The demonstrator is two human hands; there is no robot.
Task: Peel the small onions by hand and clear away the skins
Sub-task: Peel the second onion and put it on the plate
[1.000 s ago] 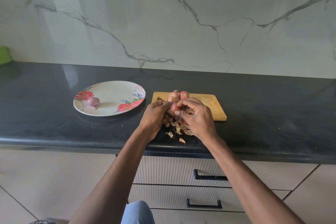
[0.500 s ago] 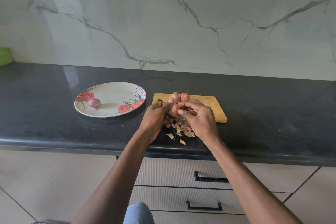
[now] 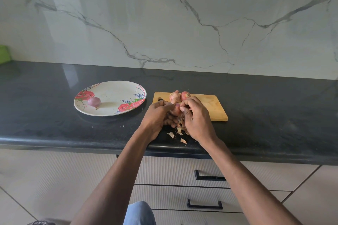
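Mid-peel, centre of frame: left hand curls round a small onion, mostly hidden between both hands, only a pinkish sliver showing. Right hand has fingers bent in, fingertips pinching at the onion's skin, looks like it's tearing a strip off. Both hands hover just above the near edge of the dark desk. Loose skins lie in a small pile on the desk right below the hands, a couple of flakes a bit closer to the front edge. Two unpeeled onions sit touching each other on the wooden cutting board, just beyond the hands. One peeled purple onion rests on the floral plate, centre left of the frame, well apart from the board. Judgement: step in hand is onion two of four, so task is under halfway; skins not cleared yet. Next move likely needs the last skin stripped off, then the bare onion carried left to the plate and another taken from the board.
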